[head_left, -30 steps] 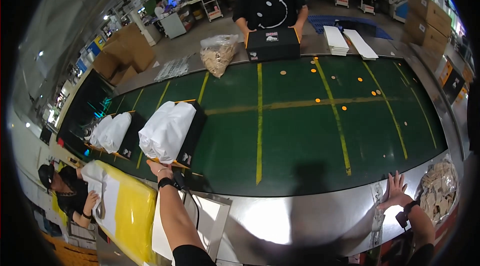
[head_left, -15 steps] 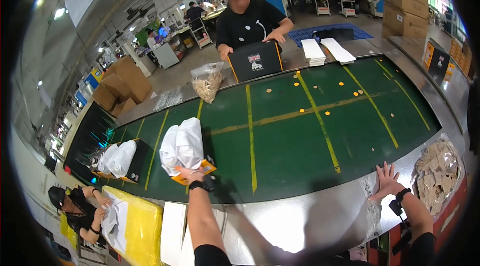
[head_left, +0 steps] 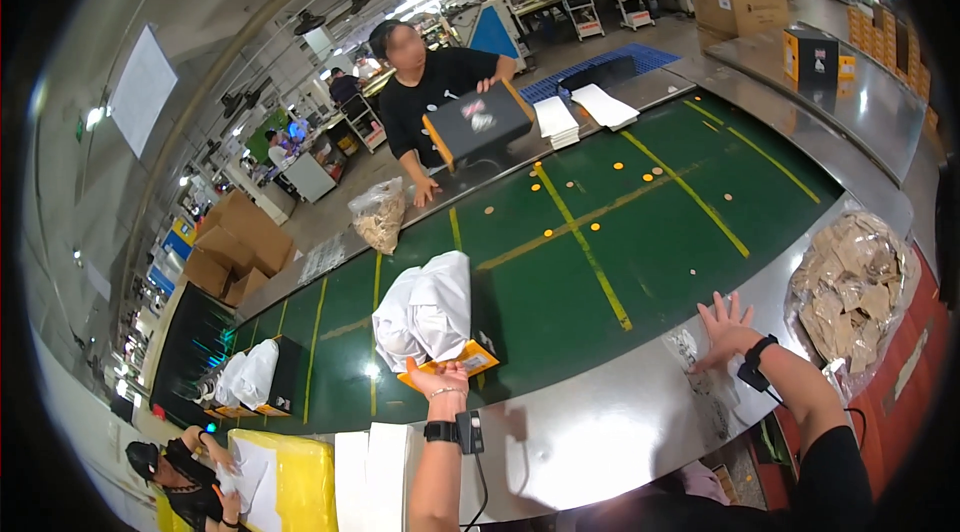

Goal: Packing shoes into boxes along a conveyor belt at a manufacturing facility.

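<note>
An open box point(head_left: 480, 358) with orange edges stands on the green belt, filled with white paper-wrapped bundles point(head_left: 428, 307). My left hand point(head_left: 437, 380) is closed on the near orange side of this box. To the right, my right hand point(head_left: 722, 332) rests with fingers spread on the metal ledge, at a flat clear plastic bag point(head_left: 700, 372). It holds nothing. A large clear bag of brown pieces point(head_left: 850, 282) lies just beyond that hand.
Across the belt point(head_left: 560, 282), a co-worker point(head_left: 430, 82) holds a black box point(head_left: 480, 122) with orange edges. White card stacks point(head_left: 600, 110) and a smaller bag point(head_left: 378, 217) line the far ledge. Another filled box point(head_left: 262, 377) stands left. Small orange discs point(head_left: 596, 227) dot the belt.
My left hand and the filled box have shifted right along the belt. The co-worker has lifted and tilted the black box, one hand now on the ledge. My view has turned.
</note>
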`<state>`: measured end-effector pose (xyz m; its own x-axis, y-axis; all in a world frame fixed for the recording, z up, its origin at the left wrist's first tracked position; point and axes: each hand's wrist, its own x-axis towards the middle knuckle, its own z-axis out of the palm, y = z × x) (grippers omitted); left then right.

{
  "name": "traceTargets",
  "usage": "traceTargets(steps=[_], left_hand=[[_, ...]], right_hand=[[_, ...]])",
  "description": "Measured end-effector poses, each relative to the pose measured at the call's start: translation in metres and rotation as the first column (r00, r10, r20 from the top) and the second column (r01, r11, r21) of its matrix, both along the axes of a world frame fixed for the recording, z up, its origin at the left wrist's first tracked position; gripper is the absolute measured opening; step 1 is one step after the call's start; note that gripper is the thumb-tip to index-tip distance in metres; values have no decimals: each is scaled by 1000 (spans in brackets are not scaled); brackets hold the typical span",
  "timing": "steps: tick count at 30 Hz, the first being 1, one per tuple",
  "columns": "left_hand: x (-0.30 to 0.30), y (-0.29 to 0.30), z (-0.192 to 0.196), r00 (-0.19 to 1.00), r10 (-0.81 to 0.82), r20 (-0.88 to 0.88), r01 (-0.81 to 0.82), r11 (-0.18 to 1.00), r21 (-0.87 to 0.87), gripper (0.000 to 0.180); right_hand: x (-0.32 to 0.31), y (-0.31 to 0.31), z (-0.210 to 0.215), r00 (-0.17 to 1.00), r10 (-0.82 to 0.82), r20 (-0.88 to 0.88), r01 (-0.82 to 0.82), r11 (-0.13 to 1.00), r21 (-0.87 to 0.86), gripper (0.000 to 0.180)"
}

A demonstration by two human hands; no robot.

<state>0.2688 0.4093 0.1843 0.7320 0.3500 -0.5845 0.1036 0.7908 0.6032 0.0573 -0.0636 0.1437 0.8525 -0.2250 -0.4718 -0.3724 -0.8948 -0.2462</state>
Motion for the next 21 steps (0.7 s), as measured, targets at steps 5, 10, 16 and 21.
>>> traceTargets(steps=[5,10,16,21], left_hand=[[-112,-36,26,950,-298,94,303,952,-47,46],[-246,-21,12,750,-614,247,638,770,-23,46],[-303,17,40,592,-793,-141,748,476,463,44],[-203,30,16,887,-443,-128,310,367,877,48]], right_hand=[[-7,1,4,999,-1,37,1,1000,1,142],[-19,88,57,989,55,139,-149,482,864,124],[-48,175,69,966,-33,255,-213,455,864,125],[-45,177,73,964,-90,249,-224,222,949,118]])
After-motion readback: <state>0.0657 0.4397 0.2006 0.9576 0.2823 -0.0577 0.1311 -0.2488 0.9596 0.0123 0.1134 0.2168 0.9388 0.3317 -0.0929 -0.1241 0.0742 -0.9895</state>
